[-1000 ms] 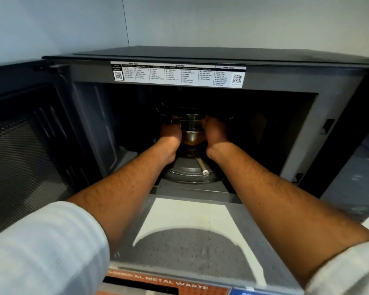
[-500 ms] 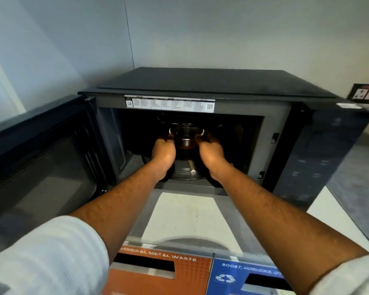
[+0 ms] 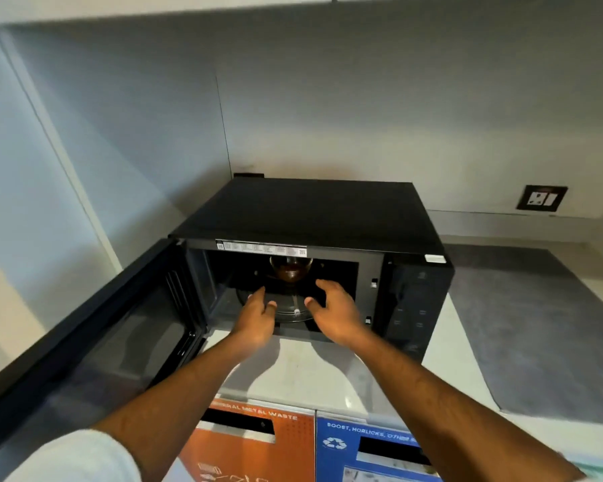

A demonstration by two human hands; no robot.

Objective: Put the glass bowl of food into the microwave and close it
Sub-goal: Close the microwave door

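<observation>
A black microwave (image 3: 314, 210) stands on the counter with its door (image 3: 94, 342) swung wide to the left. Inside, the glass bowl (image 3: 290, 269) of brown food sits on the glass turntable (image 3: 286, 313), toward the back of the cavity. My left hand (image 3: 256, 316) and my right hand (image 3: 335, 307) hover at the cavity's mouth, in front of the bowl and apart from it. Both hands have their fingers spread and hold nothing.
A white counter (image 3: 293, 370) runs in front of the microwave, with a grey mat (image 3: 536, 325) to the right. An orange bin front (image 3: 251, 443) and a blue bin front (image 3: 373, 450) sit below the counter edge. A wall socket (image 3: 541, 198) is at the back right.
Both hands have let go of the bowl and drawn back out of the cavity. The bowl stays on the turntable. The camera has pulled back and up.
</observation>
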